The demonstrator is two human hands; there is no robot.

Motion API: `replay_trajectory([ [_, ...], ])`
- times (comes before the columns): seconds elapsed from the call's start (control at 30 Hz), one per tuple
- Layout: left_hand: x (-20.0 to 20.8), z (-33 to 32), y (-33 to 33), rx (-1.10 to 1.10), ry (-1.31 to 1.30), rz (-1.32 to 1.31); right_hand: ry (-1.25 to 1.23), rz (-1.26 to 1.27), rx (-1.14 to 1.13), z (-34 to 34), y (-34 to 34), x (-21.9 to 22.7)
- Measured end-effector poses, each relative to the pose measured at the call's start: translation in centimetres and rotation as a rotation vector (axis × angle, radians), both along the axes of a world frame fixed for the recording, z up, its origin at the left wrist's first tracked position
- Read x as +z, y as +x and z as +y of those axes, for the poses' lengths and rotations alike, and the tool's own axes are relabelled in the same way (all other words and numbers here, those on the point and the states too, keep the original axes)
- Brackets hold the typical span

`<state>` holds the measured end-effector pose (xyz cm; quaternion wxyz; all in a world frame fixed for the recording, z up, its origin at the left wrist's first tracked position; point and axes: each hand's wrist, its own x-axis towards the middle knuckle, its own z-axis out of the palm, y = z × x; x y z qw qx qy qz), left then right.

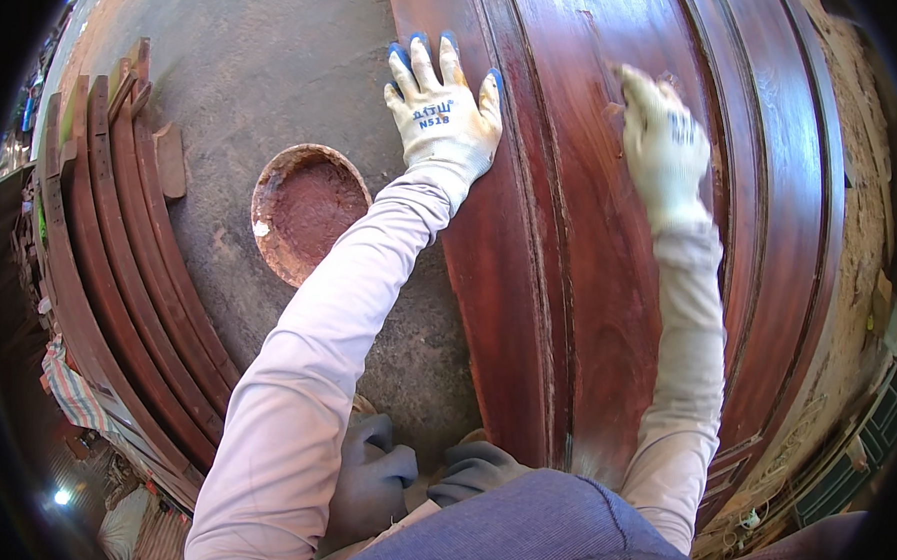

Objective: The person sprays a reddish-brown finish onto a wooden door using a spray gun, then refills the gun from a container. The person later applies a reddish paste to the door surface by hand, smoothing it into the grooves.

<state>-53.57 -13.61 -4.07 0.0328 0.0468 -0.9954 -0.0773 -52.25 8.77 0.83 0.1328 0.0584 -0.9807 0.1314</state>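
Observation:
A large glossy reddish-brown wooden panel (607, 317), with long grooves along its length, lies in front of me and to the right. My left hand (444, 115), in a white glove with blue fingertips, rests flat with fingers spread across the panel's left edge; nothing is in it. Over the panel's middle, my right hand (665, 139) wears a similar glove and is blurred by motion. Its fingers curl inward, and whatever they hold is hidden or too smeared to name. Left of my left forearm, a round, crusted bowl (306, 209) contains thick reddish-brown paste.
Several long brown wooden boards (139, 257) stand side by side at the left. The grey concrete floor (278, 62) stretches beneath the bowl. A striped sack (71, 389) lies beyond the boards at lower left. Dark green panelled pieces (856, 453) lie at lower right.

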Motion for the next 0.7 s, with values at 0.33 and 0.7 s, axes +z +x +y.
replay_trajectory([
  [0.33, 0.2, 0.1, 0.1, 0.002, -0.014, -0.048, 0.157, -0.197, -0.038, -1.5, -6.6, -1.0],
  [0.7, 0.5, -0.3, 0.0, 0.008, 0.009, -0.041, 0.154, -0.272, -0.004, -1.5, -8.0, -0.6],
])
